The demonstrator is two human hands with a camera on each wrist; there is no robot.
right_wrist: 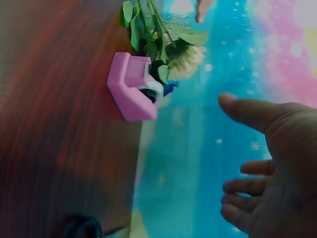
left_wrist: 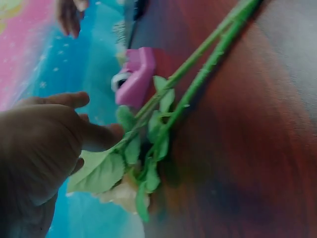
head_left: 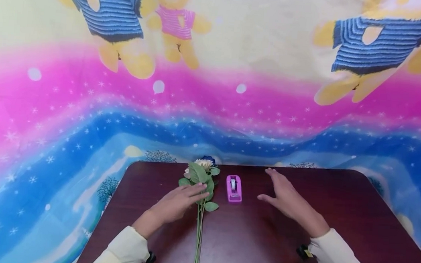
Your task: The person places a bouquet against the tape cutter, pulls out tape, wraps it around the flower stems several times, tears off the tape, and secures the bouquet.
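Observation:
Long-stemmed flowers (head_left: 199,227) lie on the dark wooden table, with green leaves, pale blooms and a blue one at the far end. My left hand (head_left: 175,201) hovers at the leaves, fingers extended; whether it touches them is unclear. In the left wrist view its thumb overlaps the leaves (left_wrist: 104,173). Right of the flowers stands a pink tape dispenser (head_left: 234,188) with a small roll in it, apart from both hands. My right hand (head_left: 289,196) is held farther right with thumb and fingers spread, gripping nothing. The right wrist view shows the dispenser (right_wrist: 131,89) beside the leaves.
The table (head_left: 336,211) has rounded far corners. Behind it hangs a cloth (head_left: 255,110) printed with bears and snowflakes, close to the far edge. Each wrist carries a small black device (head_left: 302,251). A blurred dark thing (right_wrist: 81,228) shows low in the right wrist view.

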